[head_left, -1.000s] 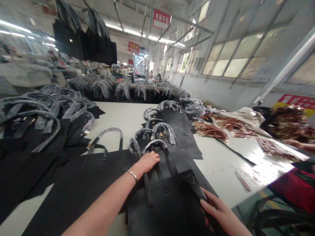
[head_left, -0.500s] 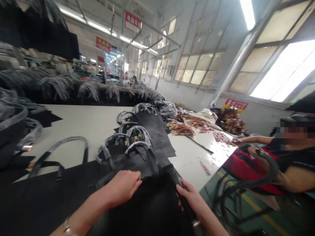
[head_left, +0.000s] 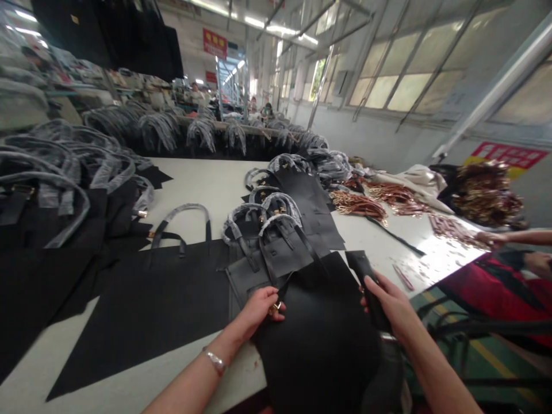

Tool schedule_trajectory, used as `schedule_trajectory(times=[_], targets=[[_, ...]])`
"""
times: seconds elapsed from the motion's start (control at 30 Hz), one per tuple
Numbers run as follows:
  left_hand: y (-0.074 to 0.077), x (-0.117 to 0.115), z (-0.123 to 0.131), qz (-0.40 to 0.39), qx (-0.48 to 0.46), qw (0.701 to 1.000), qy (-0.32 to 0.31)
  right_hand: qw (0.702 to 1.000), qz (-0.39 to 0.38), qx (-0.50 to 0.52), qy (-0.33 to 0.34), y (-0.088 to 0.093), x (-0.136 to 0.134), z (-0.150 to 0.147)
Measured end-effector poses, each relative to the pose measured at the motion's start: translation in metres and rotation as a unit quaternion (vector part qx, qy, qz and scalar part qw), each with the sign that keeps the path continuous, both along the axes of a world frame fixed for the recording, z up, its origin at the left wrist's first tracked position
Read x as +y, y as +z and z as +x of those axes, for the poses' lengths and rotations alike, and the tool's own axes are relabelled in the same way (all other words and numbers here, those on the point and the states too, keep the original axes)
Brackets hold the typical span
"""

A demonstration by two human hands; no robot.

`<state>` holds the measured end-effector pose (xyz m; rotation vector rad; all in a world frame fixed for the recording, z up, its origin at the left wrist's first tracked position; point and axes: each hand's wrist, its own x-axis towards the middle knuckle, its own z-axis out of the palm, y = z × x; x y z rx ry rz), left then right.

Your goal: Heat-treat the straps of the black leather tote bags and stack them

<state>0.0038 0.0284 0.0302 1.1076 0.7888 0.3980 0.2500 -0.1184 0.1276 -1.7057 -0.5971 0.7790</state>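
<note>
A black leather panel [head_left: 319, 328] slants up in front of me, over the near edge of the table. My left hand [head_left: 259, 310] pinches at its left edge, fingers closed. A small gold-coloured metal fitting [head_left: 275, 308] shows at those fingertips; whether it is attached to the panel I cannot tell. To the right, my right hand [head_left: 388, 299] is wrapped round a wide black strap [head_left: 364, 267], which has a metal piece below the hand. Just beyond the panel lie black bag pieces [head_left: 282, 253] with plastic-wrapped handles.
A flat black bag panel [head_left: 159, 305] with a looped handle lies left on the white table [head_left: 211, 181]. Piles of wrapped handles [head_left: 77, 155] stand far left. Brown straps [head_left: 360, 206] with gold ends lie right. A co-worker's hand [head_left: 491, 238] reaches in at right.
The view has swung right and down. The black panel now shows more fully, and my left hand has opened from a fist-like hold into a pinch at its edge. My right hand still grips the strap.
</note>
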Motion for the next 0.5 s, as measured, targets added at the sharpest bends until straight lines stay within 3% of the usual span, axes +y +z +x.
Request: schedule_trajectory(times=[0.13,0.27,0.4,0.5], targets=[[0.004,-0.007,0.000,-0.071,-0.078,0.994,0.022,0.985,-0.058,0.071,0.144,0.006,-0.016,-0.040],[0.001,-0.013,0.002,-0.072,-0.141,0.987,0.029,0.951,-0.098,0.144,0.256,-0.001,-0.017,-0.074],[0.001,-0.017,0.004,-0.092,-0.155,0.983,0.028,0.943,-0.085,0.163,0.277,-0.003,-0.007,-0.082],[0.003,-0.018,0.003,-0.161,-0.166,0.971,0.063,0.947,-0.084,0.158,0.267,0.000,-0.003,-0.080]])
